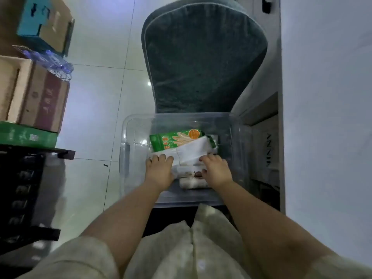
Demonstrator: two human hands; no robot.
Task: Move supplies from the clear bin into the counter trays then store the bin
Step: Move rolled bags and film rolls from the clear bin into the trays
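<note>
Bin: my clear plastic bin [128, 137] sits open just below me, its far wall against a grey-green cushioned chair [203, 57].
Stack: flat white wrapped packets [193, 154] lie inside, long axis left to right.
Green packet: a green plastic glove packet [171, 140] lies behind the stack, same axis, right end tilted up.
Left hand [160, 170]: fingers curled over the stack's left end.
Right hand [216, 168]: fingers curled over its right end.
Writing: hand drawing and orange disc on the green packet, characters blurred; "ANNI" on a dark box [269, 150].
</note>
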